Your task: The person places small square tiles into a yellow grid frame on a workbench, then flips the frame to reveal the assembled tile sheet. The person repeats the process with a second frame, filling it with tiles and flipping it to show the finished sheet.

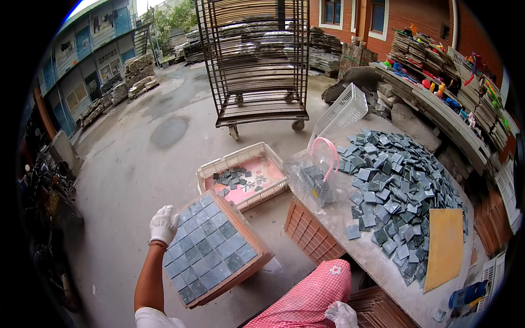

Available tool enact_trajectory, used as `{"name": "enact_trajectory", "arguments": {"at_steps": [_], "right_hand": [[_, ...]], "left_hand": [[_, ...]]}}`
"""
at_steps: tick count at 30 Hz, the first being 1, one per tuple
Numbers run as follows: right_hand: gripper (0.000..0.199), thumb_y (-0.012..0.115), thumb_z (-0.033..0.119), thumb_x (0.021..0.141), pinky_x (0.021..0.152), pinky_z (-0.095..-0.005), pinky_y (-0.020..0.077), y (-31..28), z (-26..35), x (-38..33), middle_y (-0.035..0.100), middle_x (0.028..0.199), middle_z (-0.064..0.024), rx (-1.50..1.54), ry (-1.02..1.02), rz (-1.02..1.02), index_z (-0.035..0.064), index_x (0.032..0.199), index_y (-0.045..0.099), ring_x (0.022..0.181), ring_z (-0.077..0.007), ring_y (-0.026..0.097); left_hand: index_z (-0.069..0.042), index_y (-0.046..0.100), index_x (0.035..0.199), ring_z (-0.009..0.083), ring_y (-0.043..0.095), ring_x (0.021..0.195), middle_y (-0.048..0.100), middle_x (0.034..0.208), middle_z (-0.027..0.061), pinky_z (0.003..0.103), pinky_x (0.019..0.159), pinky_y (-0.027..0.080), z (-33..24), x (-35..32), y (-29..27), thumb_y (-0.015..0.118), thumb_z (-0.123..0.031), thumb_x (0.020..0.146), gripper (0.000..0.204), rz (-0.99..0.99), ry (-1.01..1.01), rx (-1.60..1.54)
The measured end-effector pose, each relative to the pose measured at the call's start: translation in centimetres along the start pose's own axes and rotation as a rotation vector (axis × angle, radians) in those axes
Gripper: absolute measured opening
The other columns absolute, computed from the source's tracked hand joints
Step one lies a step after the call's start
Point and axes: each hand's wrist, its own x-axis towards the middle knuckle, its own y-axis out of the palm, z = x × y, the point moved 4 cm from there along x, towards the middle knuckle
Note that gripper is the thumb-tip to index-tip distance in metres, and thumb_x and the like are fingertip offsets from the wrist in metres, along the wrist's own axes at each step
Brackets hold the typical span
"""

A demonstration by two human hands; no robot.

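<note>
The left hand (163, 224), in a white glove, is closed over the left edge of a brown mould tray (216, 249) and holds it tilted out over the concrete ground, clear of the bench. The tray's grid is filled with square grey-green tiles (208, 246), row upon row, with no gaps visible. The right hand (341, 314), also gloved, rests low by the pink checked apron (311, 298) at the bench's near edge; whether it is open or grips anything cannot be told. Just beyond the tray's far corner a cream plastic basket (243, 175) sits on the ground with a few loose tiles in it. The bench (377, 262) runs along the right, and a large heap of loose tiles (396, 191) covers most of its top. At its far left corner lies a clear plastic bag (314, 175) with pink handles, holding some tiles. A tan board (444, 246) lies near the bench's near right edge. Farther off a metal rack trolley (257, 60) stands in the yard.
</note>
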Motion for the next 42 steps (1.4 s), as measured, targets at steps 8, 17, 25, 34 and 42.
{"name": "enact_trajectory", "arguments": {"at_steps": [8, 17, 25, 34, 42], "right_hand": [[0.027, 0.04, 0.008, 0.097, 0.082, -0.0371, 0.0557, -0.4, 1.6, -3.8, 0.06, 0.107, -0.0189, -0.114, -0.192, -0.064, -0.0045, 0.119, 0.049, 0.095, -0.0267, 0.063], [0.025, 0.055, 0.021, 0.094, 0.073, -0.0385, 0.0556, -5.7, 5.5, -2.3, 0.063, 0.095, -0.0131, 0.249, -0.434, -0.406, 0.0018, 0.11, 0.054, 0.08, -0.0243, 0.065], [0.042, 0.055, 0.026, 0.093, 0.089, -0.0441, 0.0473, -16.6, 14.5, 0.1, 0.051, 0.119, -0.0129, 0.774, -0.872, -0.825, 0.0059, 0.127, 0.042, 0.102, -0.0271, 0.054], [0.038, 0.059, 0.042, 0.089, 0.074, -0.0331, 0.0468, -22.4, 18.2, 0.9, 0.056, 0.11, -0.0012, 1.055, -0.773, -0.599, 0.0178, 0.118, 0.053, 0.095, -0.0132, 0.053], [0.024, 0.07, 0.025, 0.084, 0.035, -0.0198, 0.0256, -20.8, 24.2, -0.5, 0.038, 0.055, 0.0041, 0.69, -0.635, -0.288, 0.0173, 0.086, 0.047, 0.039, -0.0064, 0.033]], "left_hand": [[-0.006, 0.032, 0.142, 0.0276, 0.022, 0.14, 0.026, 0.151, 0.0109, 0.048, 0.112, 0.018, -3.2, 2.4, 12.8, 0.044, -0.051, 0.09, 0.07, 0.302, -0.152, 0.049], [0.006, 0.06, 0.109, 0.0312, 0.057, 0.102, 0.056, 0.113, 0.0192, 0.039, 0.087, 0.046, -6.2, 4.6, 11.1, 0.056, -0.046, 0.086, 0.057, 0.332, 0.019, 0.297], [0.008, 0.046, 0.126, 0.0353, 0.051, 0.116, 0.051, 0.127, 0.0268, 0.037, 0.1, 0.041, -5.9, 5.2, 12.7, 0.053, -0.03, 0.088, 0.055, 0.22, 0.012, 0.095], [0.002, 0.061, 0.116, 0.0215, 0.057, 0.103, 0.063, 0.112, 0.0138, 0.033, 0.092, 0.046, -14.7, 0.3, 3.8, 0.057, -0.013, 0.091, 0.029, 0.028, 0.133, -0.671], [0.002, 0.056, 0.12, 0.0137, 0.054, 0.1, 0.059, 0.114, 0.0088, 0.025, 0.082, 0.046, -27.1, -8.2, 5.9, 0.06, -0.013, 0.09, 0.034, 0.584, 0.197, -1.439]]}}
